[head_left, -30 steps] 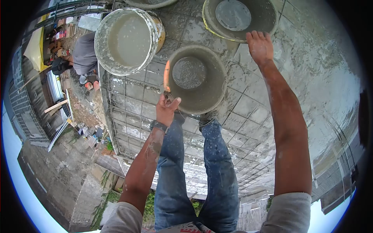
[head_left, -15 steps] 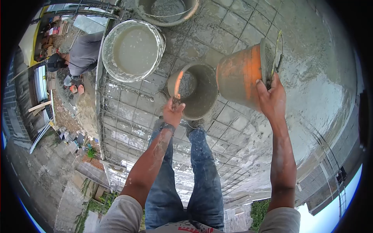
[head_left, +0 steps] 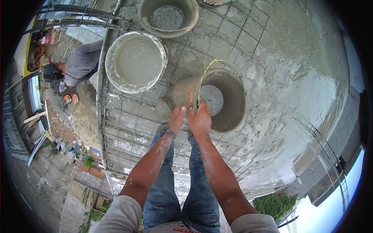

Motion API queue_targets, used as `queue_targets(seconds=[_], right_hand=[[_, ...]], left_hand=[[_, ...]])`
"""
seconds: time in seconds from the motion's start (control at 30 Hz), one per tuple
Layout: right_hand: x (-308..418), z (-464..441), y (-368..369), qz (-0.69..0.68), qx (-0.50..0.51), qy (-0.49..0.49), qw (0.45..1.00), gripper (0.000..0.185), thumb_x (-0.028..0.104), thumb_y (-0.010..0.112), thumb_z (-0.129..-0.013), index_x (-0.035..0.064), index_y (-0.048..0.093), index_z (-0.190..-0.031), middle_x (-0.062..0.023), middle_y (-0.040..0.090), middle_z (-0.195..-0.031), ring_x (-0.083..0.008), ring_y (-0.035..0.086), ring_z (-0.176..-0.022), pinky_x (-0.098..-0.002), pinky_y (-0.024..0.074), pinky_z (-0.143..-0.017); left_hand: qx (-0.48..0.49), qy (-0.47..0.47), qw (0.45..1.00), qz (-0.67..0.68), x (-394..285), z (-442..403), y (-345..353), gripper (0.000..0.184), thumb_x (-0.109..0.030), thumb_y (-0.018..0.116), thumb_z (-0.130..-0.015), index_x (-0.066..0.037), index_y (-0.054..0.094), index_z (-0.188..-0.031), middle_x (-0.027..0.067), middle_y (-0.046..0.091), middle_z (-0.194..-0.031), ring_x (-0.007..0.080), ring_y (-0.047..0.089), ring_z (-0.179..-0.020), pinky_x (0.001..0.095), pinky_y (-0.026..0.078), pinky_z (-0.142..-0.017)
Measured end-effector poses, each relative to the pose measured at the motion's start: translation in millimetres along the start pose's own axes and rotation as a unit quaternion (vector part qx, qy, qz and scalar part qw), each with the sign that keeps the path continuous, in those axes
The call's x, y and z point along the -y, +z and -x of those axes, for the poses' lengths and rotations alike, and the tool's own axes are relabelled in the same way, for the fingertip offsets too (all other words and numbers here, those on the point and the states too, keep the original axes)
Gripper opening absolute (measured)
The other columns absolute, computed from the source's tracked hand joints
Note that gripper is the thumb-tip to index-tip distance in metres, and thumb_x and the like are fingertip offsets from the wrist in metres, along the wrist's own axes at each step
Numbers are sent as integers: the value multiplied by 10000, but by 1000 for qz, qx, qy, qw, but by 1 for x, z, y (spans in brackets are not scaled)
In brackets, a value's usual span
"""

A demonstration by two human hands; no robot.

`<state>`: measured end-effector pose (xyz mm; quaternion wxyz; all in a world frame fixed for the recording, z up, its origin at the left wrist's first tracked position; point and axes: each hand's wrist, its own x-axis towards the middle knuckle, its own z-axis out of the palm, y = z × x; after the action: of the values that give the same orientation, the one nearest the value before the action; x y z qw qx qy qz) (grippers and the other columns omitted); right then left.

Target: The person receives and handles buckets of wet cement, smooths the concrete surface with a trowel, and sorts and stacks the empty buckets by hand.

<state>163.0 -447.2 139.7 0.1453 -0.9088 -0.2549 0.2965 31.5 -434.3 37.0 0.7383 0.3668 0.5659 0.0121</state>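
Observation:
My right hand (head_left: 200,119) is closed on the near-left rim of a cement-coated bucket (head_left: 233,108). Its mouth faces me, grey residue covers the inside bottom, and a yellowish wire handle (head_left: 210,63) arches over it. Close beside, my left hand (head_left: 177,119) is closed at the near edge of a second, orange-stained bucket (head_left: 183,91). That one is smeared by motion and partly hidden behind the first bucket's rim and my hands.
A white-rimmed bucket (head_left: 164,58) of cloudy grey liquid stands at upper left, with another mortar-smeared bucket (head_left: 188,29) beyond. Steel mesh (head_left: 128,101) crosses the floor; wet concrete (head_left: 287,89) spreads right. Below the left edge a person (head_left: 79,64) bends. A bare foot (head_left: 213,2) shows at top.
My right hand has brought its bucket from the far right to the middle, turning its mouth toward me. The left hand's bucket has shifted left and is now blurred; both hands are close together.

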Motion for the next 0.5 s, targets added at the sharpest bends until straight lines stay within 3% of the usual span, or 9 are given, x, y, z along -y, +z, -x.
queue_targets(seconds=[0.07,0.13,0.2,0.27,0.33,0.43,0.5], right_hand=[[4,2,-5,-2,-1,3,1000,309,168,635,-824,-14,507,-1038,-218,574,-953,-425,567,-925,-504,450,-782],[13,6,-17,-25,-34,1,999,251,126,630,-822,-34,499,-964,-244,571,-870,-460,571,-838,-506,452,-738],[22,8,-16,-48,-58,-13,997,243,114,630,-816,-37,499,-955,-243,564,-843,-465,569,-809,-508,450,-713],[28,9,-10,-48,-47,-6,998,248,127,626,-818,-39,500,-952,-248,562,-840,-468,571,-811,-512,451,-706],[31,4,14,-14,-44,-14,999,257,140,624,-813,-32,498,-955,-239,554,-864,-449,571,-833,-525,451,-706],[40,-2,29,-22,-63,-37,997,255,153,622,-813,-31,509,-949,-230,551,-839,-445,579,-800,-527,457,-675],[46,7,23,-52,-45,-23,997,246,146,619,-814,-33,515,-947,-232,568,-837,-451,590,-787,-517,468,-669]], left_hand=[[14,0,1000,-28,17,-14,2,637,-554,529,-927,-91,462,-1359,35,552,-1123,142,523,-1003,356,480,-778],[-5,27,994,-109,-2,-12,5,588,-531,507,-941,-71,507,-1306,96,574,-1116,214,535,-1029,381,462,-837],[-52,93,961,-256,-23,-2,9,546,-497,467,-961,-37,562,-1240,215,605,-1126,352,565,-1061,429,426,-961],[4,46,989,-139,-19,-9,-3,545,-497,453,-966,-32,569,-1224,189,629,-1059,318,588,-1024,419,457,-918],[33,-49,995,79,-31,-6,-6,562,-516,428,-970,-22,586,-1186,122,649,-927,235,618,-953,376,509,-801],[83,-82,981,158,-44,0,-17,583,-576,418,-971,-66,533,-1229,25,591,-998,125,564,-866,299,491,-719],[57,-102,982,147,-50,2,-24,630,-590,434,-948,-35,559,-1216,89,621,-1059,164,591,-957,316,494,-768]])
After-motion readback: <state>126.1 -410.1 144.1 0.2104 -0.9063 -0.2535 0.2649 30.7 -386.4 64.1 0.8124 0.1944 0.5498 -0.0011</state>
